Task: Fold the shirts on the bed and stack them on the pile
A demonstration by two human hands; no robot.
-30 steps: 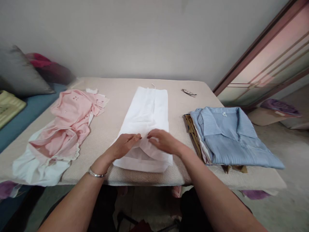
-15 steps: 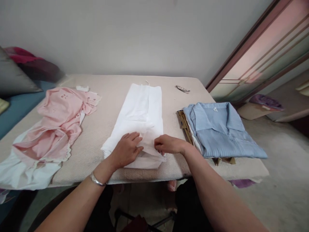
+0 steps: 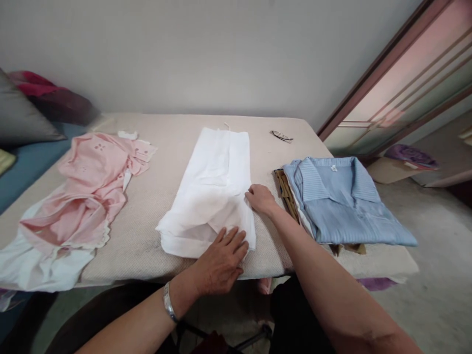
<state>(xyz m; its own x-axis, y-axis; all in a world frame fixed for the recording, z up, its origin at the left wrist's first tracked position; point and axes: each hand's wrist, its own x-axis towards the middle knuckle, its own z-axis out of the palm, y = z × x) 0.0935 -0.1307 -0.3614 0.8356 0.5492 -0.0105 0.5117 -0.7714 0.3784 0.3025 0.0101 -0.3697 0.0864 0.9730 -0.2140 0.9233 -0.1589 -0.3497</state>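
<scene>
- Hands first: your left hand [image 3: 220, 260] lies flat and spread, fingers together, pressing the near hem of the white garment [image 3: 212, 189] at the near edge of the counter [image 3: 147, 206]. It pinches nothing.
- Your right hand [image 3: 261, 198] rests palm down with fingers lightly curled on the garment's right side edge, about halfway along its length; whether it nips the cloth I cannot tell.
- A metal bracelet [image 3: 169, 302] sits on your left wrist, off the near edge.
- The white garment lies lengthwise down the middle of the counter, folded into a long panel that widens toward you, with a thin cord at its far end.
- Judging by the creases, it is thin, light and limp: it should slide easily on the textured cover and hold no shape of its own. Take it by the doubled hem or the folded side edges, both hands apart, rather than by one layer in the middle.
- Toward the left edge sprawls a loose pink garment [image 3: 88, 189] over some white cloth [image 3: 33, 265], apart from the white panel.
- Toward the right edge a folded blue striped shirt [image 3: 342, 199] tops a small stack, just beside your right hand.
- Near the far right corner lie folded spectacles [image 3: 282, 136].
- Beyond the left edge are a grey cushion [image 3: 22, 120] and dark red fabric [image 3: 55, 98].
</scene>
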